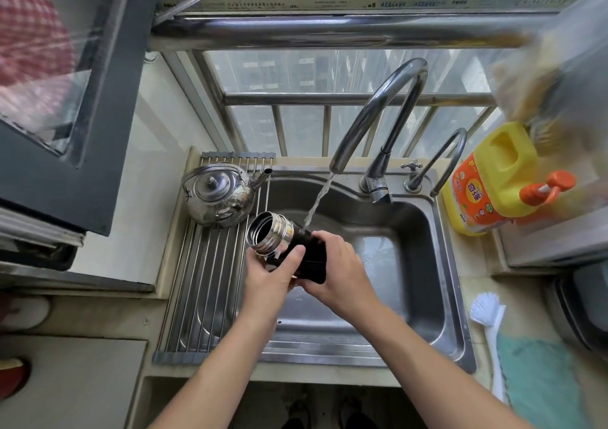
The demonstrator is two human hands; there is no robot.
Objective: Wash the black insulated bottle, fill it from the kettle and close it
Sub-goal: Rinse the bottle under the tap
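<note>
Black bottle lay tilted over the sink under running tap water, our left hand and right hand gripping it; rinsing underway, kettle filling and closing remained.

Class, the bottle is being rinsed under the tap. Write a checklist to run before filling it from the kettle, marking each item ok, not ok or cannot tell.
1. Grip: left hand and right hand both hold the bottle: ok.
2. Mouth uncapped: ok.
3. Inside rinsed: stream hits the black outside: not ok.
4. Shut tap: water running: not ok.
5. The kettle upright on the rack, nearby: ok.
6. Water in kettle: lid on: cannot tell.
</note>
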